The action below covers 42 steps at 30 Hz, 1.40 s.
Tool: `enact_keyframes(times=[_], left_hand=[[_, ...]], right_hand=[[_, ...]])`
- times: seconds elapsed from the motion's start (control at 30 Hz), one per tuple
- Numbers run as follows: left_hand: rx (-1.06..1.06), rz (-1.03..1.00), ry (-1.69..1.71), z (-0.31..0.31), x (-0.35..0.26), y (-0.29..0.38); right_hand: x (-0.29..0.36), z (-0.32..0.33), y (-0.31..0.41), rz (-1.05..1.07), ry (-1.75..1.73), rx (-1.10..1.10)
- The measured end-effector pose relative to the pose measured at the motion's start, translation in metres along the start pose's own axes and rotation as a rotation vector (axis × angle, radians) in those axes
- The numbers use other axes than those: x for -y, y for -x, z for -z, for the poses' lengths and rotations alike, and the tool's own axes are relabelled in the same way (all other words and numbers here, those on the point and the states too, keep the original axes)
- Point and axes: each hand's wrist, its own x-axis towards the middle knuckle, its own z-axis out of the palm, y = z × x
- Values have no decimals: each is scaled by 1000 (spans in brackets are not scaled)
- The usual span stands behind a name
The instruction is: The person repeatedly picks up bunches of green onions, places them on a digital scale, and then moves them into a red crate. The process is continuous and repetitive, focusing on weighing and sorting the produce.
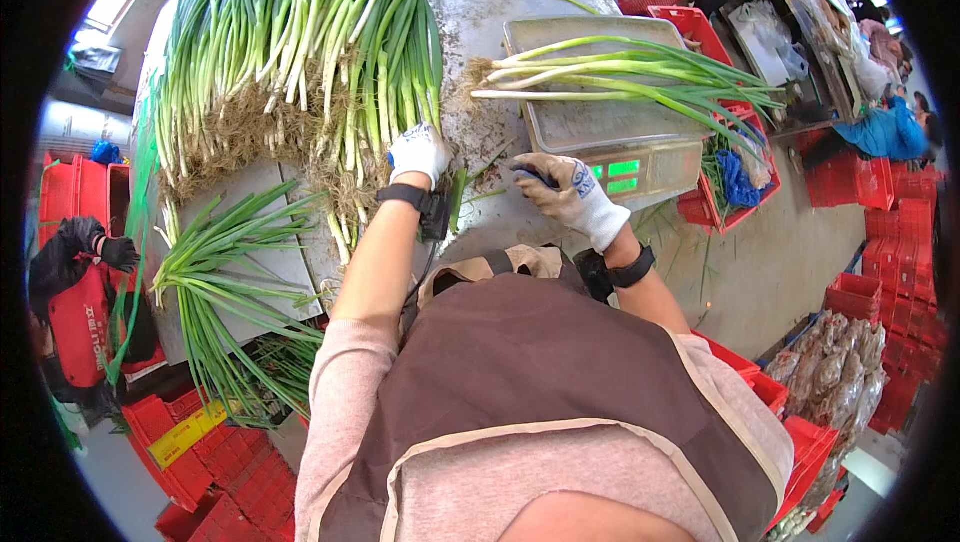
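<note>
My left hand, in a white knit glove, is at the root ends of a large heap of green onions on the metal table. Its fingertips touch the stalks, and their grip is hidden. My right hand, in a soiled white glove, hovers before the scale's display with fingers loosely curled and nothing visible in them. A small bunch of green onions lies across the pan of a digital scale, roots to the left and leaves overhanging its right side.
Another green onion bunch overhangs the table's near left edge. Soil and root scraps litter the metal tabletop. Red crates stand right of the scale, and stacked red crates lower left. A person's dark-gloved hand shows at far left.
</note>
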Motion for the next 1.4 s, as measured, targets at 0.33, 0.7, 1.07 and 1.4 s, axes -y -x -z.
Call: enact_keyframes(times=[0.33,0.7,1.07,1.4], left_hand=[[150,99,84,-19,26,-58],[504,90,1151,20,18,-11],[-48,-860,127,22,76,2],[443,96,1103,46,130,200]], right_hand=[[-16,-5,13,-153,24,-4],[-25,-60,-33,-128,-70,-59],[-17,-90,-59,-245,-340,-106],[-9,-149,-148,-404,-1719,358]])
